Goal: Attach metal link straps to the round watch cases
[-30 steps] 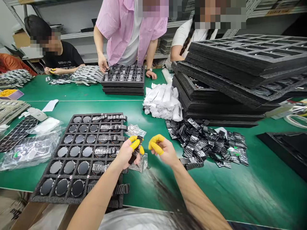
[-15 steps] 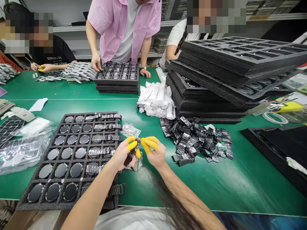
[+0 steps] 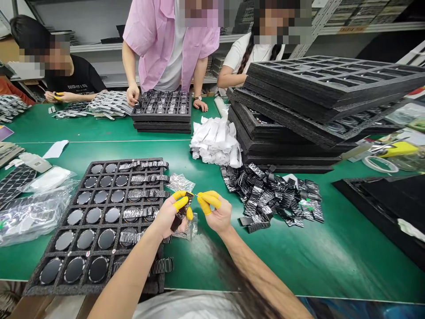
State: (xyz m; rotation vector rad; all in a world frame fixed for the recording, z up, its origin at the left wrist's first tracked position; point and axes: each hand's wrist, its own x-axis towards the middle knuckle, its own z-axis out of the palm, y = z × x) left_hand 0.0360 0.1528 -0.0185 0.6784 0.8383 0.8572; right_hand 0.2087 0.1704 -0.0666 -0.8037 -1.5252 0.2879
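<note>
My left hand (image 3: 166, 219), with yellow finger cots, grips a dark metal watch strap (image 3: 182, 213) over the table. Facing it, my right hand (image 3: 218, 214) pinches a small thin pin (image 3: 196, 195) whose tip points at the strap's end; a slight space seems to separate them. To the left, a black foam tray (image 3: 83, 289) holds rows of round watch heads (image 3: 75, 269), and several straps (image 3: 131, 236) lie across its right-hand columns. Small clear bags (image 3: 181, 182) rest beside the tray and partly under my left hand. A heap of wrapped dark straps (image 3: 265, 195) lies to the right.
Stacked foam trays (image 3: 285, 95) tower at the back right, beside a pile of white-wrapped pieces (image 3: 215, 139). Plastic bags (image 3: 33, 217) lie far left. Across the green table (image 3: 299, 261), a person in pink (image 3: 146, 48) handles another tray (image 3: 161, 117); two others sit nearby.
My right hand has drawn slightly right, away from the strap, and the thin pin now shows between its fingertips. My left hand still holds the strap. The camera view has shifted a little.
</note>
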